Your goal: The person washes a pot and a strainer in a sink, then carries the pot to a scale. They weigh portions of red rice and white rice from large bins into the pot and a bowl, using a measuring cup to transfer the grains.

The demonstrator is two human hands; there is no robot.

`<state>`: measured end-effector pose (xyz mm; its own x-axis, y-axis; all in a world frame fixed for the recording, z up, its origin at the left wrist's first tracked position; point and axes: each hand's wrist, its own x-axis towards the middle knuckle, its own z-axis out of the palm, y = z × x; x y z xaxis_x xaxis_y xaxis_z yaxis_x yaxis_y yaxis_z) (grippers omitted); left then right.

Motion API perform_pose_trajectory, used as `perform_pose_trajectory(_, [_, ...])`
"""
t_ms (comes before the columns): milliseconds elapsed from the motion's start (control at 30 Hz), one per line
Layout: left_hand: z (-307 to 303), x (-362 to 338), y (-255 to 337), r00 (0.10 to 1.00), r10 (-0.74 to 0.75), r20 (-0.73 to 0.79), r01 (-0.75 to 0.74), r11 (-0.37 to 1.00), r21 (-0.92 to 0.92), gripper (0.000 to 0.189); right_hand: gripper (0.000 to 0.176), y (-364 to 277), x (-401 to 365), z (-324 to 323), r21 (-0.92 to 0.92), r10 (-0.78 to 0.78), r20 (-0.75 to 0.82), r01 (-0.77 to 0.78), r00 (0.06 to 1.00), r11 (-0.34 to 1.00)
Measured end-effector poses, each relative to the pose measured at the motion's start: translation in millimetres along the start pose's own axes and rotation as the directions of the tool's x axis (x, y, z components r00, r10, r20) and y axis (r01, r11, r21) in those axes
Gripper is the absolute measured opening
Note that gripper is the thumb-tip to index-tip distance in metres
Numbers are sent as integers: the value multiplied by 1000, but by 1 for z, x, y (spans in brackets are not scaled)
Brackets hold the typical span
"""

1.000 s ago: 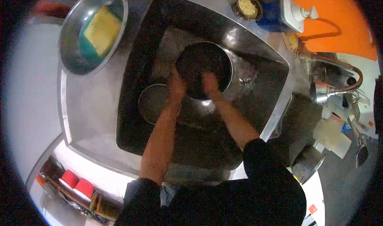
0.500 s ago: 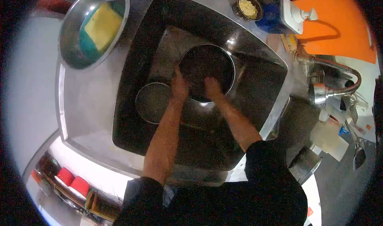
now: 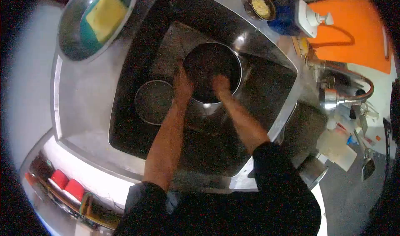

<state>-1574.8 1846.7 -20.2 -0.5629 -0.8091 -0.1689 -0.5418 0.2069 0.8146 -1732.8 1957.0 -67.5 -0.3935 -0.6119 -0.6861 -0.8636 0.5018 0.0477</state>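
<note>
A round metal pot (image 3: 213, 65) with a bright rim and a dark inside stands in the deep sink (image 3: 258, 90). My left hand (image 3: 182, 86) is closed on the left side of its rim. Over the near part of the pot's inside is my right hand (image 3: 221, 86), its fingers curled together; whatever they hold is too dark to make out. Left of my left forearm, a round thin-rimmed vessel or strainer (image 3: 154, 103) rests in the sink.
A metal bowl (image 3: 68, 40) holding a yellow and green sponge or cloth (image 3: 106, 16) sits at the upper left. Near the sink's right edge are a small bowl (image 3: 261, 8), a pump bottle (image 3: 308, 18) and a faucet (image 3: 331, 99). Utensils lie farther right.
The view has shifted slightly, moving the sink and pot a little left and up in frame. My right hand's fingers look slightly differently placed inside the pot; my left hand stays at the rim.
</note>
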Motion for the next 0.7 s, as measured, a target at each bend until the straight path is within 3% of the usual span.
perform_pose_trajectory(67, [-2, 1, 1, 998, -53, 34, 52, 998, 19, 88, 24, -18, 5, 30, -13, -60, -30, 60, 998, 998])
perform_pose_trajectory(133, [-19, 0, 31, 947, -276, 163, 265, 960, 88, 83, 24, -29, 1, 37, 153, -167, -110, 183, 980, 971])
perform_pose_trajectory(167, [-15, 0, 26, 946, -279, 162, 268, 960, 85, 83, 24, -26, 3, 23, 150, -169, -107, 184, 980, 971])
perform_pose_trajectory(233, [-4, 0, 12, 989, -141, 40, 140, 990, 16, 83, 27, -16, 0, -35, -130, -334, 20, 334, 942, 934])
perform_pose_trajectory(267, [-16, 0, 26, 989, -140, 37, 140, 990, 8, 83, 27, -15, -16, -60, -138, -332, 21, 332, 943, 933])
perform_pose_trajectory(300, [-40, -1, 53, 969, -211, 125, 210, 977, 15, 81, 27, -16, -36, -83, -291, -350, -251, 275, 902, 916])
perform_pose_trajectory(333, [-54, 0, 68, 937, -281, 209, 281, 959, 28, 79, 28, -14, -44, -95, -417, -388, -495, 180, 777, 891])
perform_pose_trajectory(367, [-43, 2, 53, 937, -286, 200, 287, 958, 26, 79, 28, 10, -18, -83, -423, -399, -494, 188, 772, 887])
perform_pose_trajectory(400, [-20, 2, 24, 980, -159, 116, 162, 987, -18, 79, 28, 46, 30, -53, -88, -303, -320, 291, 898, 953])
perform_pose_trajectory(433, [-7, 0, 6, 999, -31, 29, 32, 998, -50, 80, 29, 64, 55, -36, 266, -264, -90, 279, 960, 923])
perform_pose_trajectory(467, [-3, -3, 6, 999, -41, 27, 43, 998, -51, 80, 29, 59, 50, -36, 264, -271, -82, 283, 959, 922])
perform_pose_trajectory(533, [10, -12, 9, 936, -342, 89, 302, 904, 302, 81, 29, 45, 20, -30, 265, -182, -73, 195, 981, 944])
perform_pose_trajectory(567, [2, -11, 18, 933, -347, 91, 306, 903, 300, 81, 29, 35, 4, -30, 266, -136, -74, 151, 988, 952])
perform_pose_trajectory(633, [-27, -6, 42, 903, -377, 208, 395, 917, -54, 86, 33, 17, -19, -29, 270, -44, -80, 65, 996, 961])
perform_pose_trajectory(667, [-29, -5, 44, 900, -384, 205, 402, 914, -55, 86, 33, 23, -9, 24, 209, -181, -291, 247, 939, 946])
perform_pose_trajectory(700, [-28, -5, 45, 924, -344, 166, 347, 938, 11, 83, 33, 28, 2, 78, 67, -315, -497, 398, 809, 915])
